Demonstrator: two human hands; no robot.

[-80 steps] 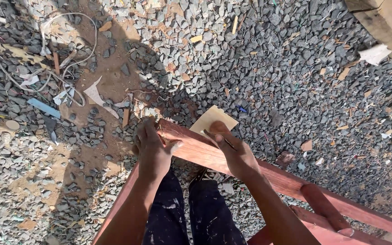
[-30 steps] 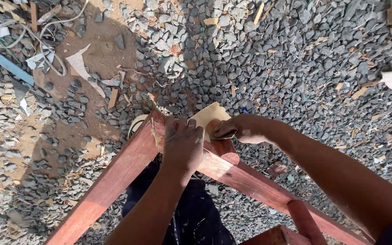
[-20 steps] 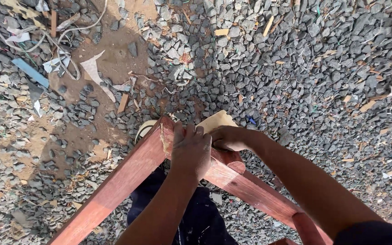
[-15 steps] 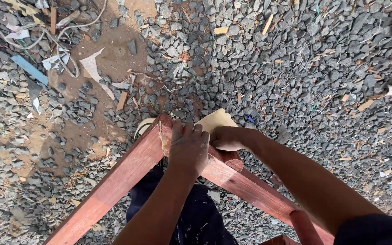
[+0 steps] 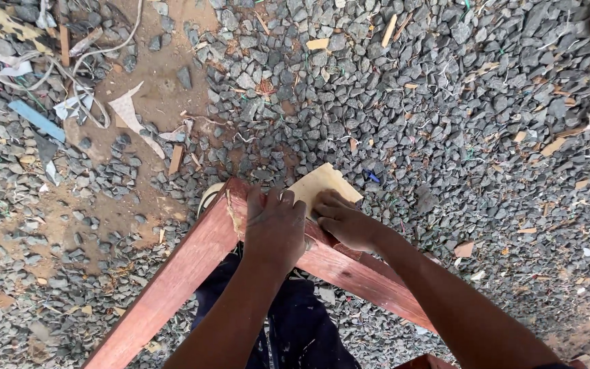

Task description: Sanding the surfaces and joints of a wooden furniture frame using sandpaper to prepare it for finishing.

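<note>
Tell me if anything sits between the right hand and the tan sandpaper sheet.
Nothing visible: the right hand presses directly on the tan sandpaper sheet at the reddish wooden frame's corner, beside the left hand.
</note>
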